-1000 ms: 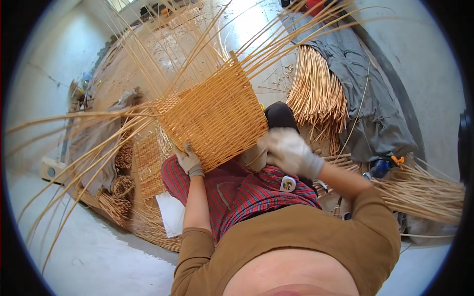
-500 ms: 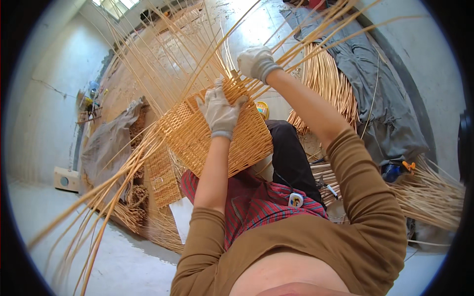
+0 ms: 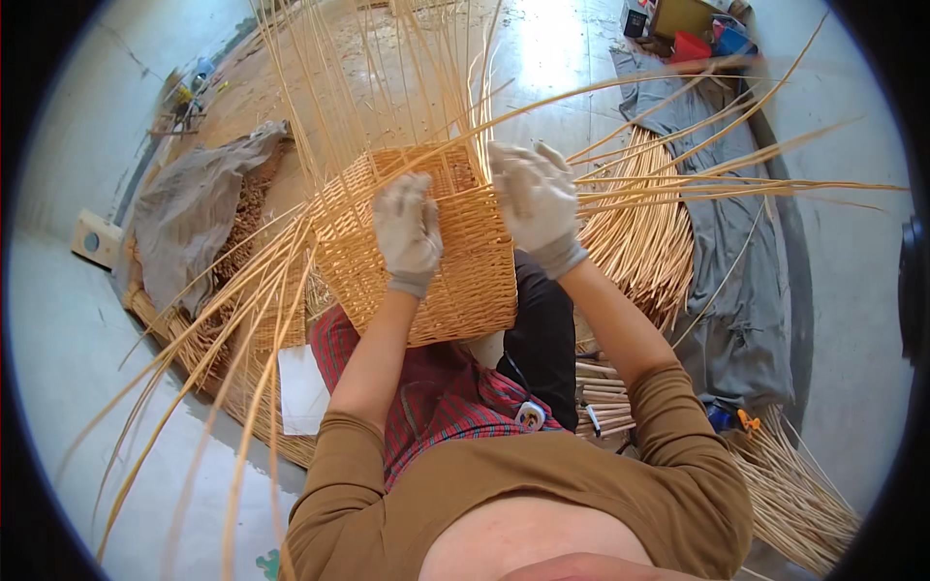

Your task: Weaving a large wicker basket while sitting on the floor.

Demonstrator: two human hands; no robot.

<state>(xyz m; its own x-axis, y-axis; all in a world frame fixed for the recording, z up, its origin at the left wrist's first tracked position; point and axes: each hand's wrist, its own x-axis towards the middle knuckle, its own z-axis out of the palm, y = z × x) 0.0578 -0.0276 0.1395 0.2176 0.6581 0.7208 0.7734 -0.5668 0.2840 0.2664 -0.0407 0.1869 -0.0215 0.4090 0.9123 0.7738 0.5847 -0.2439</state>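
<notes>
A partly woven wicker basket (image 3: 455, 271) rests across my lap, its side toward me and long unwoven rods (image 3: 387, 68) standing up from its far walls. My left hand (image 3: 407, 232), in a pale work glove, is curled over the near rim, fingers bent around the edge. At the right corner of the rim is my right hand (image 3: 538, 203), gloved too; its fingers are blurred and what they hold, if anything, cannot be made out. Loose rod ends (image 3: 717, 184) fan out to the right past that hand. More rods (image 3: 232, 320) spread from the basket's left corner.
A large bundle of peeled rods (image 3: 639, 232) lies on the right beside grey cloth (image 3: 731, 310). Another grey cloth (image 3: 189, 218) covers brown material on the left. A white tape measure (image 3: 530, 416) hangs at my waist. A red container (image 3: 690, 48) stands far right.
The basket has turned so its near side faces me more squarely. My right hand has come down toward the right corner, and the rods beside it have swung lower, pointing right.
</notes>
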